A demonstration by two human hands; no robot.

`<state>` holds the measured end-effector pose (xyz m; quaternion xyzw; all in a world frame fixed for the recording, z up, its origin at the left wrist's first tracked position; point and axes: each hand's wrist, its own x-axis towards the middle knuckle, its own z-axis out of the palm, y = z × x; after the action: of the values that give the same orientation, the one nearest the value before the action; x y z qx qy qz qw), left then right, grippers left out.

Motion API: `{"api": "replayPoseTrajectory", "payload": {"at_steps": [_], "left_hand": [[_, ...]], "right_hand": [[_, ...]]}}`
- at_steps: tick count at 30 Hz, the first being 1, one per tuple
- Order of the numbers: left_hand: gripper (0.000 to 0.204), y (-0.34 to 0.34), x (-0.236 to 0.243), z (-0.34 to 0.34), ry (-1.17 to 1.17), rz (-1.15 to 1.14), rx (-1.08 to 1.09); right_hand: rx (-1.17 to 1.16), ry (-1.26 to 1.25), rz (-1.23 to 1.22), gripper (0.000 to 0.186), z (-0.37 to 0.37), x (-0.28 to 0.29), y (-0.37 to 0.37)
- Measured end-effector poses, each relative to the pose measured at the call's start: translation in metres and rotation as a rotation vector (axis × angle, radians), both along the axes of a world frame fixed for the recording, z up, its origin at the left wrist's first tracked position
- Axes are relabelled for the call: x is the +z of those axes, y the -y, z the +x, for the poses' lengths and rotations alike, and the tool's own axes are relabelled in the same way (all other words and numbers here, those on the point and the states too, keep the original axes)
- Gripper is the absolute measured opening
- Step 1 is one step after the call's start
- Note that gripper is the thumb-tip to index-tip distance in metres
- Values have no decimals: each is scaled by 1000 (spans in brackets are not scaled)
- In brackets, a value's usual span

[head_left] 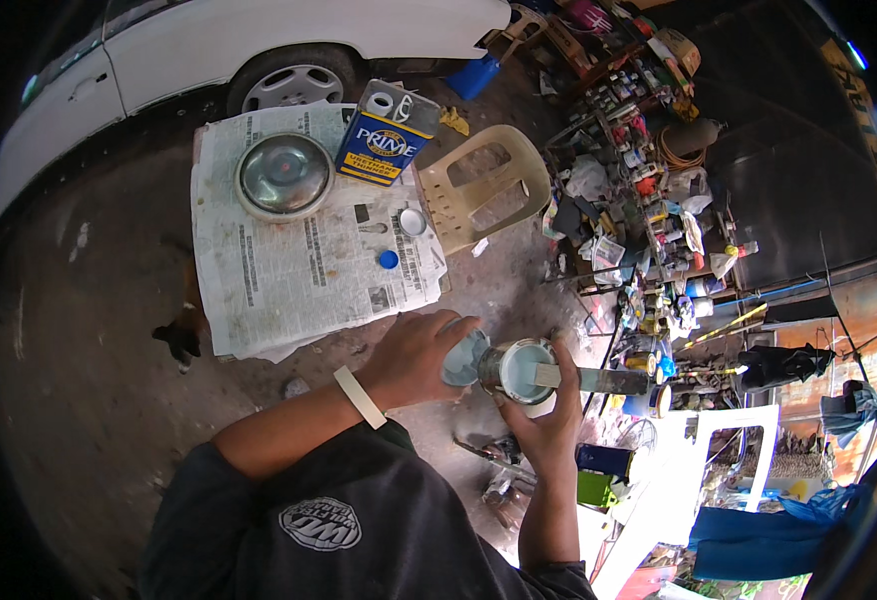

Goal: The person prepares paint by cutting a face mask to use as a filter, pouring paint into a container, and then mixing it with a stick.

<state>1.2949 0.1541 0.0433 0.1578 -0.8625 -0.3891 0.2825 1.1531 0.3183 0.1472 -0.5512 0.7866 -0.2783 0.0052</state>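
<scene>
Because both vessels are open, they are held close together, mouths side by side in front of the chest, probably so that any drip falls between them. The left hand point(409, 362) has its fingers curled around a clear cup point(470, 350), which shows pale blue-grey inside; how full it is cannot be told. Just to its right, the right hand point(547, 425) grips a round tin point(490, 371), thumb on the near side and fingers on the far side, a spread that seems meant to steady it. Pale blue-grey paint point(523, 362) shows within. A flat stick point(614, 381) lies across the tin's mouth and juts out to the right under the fingers, which perhaps keep it from slipping.

Beyond the hands is a table spread with newspaper point(279, 270), likely to catch spills. On it, nearest first, lie a small blue cap point(389, 260), a round white lid point(413, 222), a shiny glass-topped disc point(284, 175) with a pale rim, and a blue-and-yellow rectangular can point(387, 135), its contents hidden. A beige plastic chair point(489, 184) stands beside the table. Farther off are crowded shelves point(639, 180) of bottles and tins on the right, and a white car point(219, 35) behind the table
</scene>
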Motion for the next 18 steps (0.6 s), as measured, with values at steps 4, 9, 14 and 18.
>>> {"api": "replayPoseTrajectory", "payload": {"at_steps": [4, 9, 14, 18], "left_hand": [[90, 0, -1, 4, -4, 2, 27], [90, 3, -5, 19, 6, 18, 68], [89, 4, -13, 54, 34, -14, 167], [87, 10, -27, 87, 65, -38, 276]], "right_hand": [[-36, 148, -49, 99, -5, -14, -1], [-65, 287, -110, 101, -8, -42, 2], [-75, 525, -165, 102, -3, -73, 21], [-25, 575, -151, 101, 4, -102, 48]]}}
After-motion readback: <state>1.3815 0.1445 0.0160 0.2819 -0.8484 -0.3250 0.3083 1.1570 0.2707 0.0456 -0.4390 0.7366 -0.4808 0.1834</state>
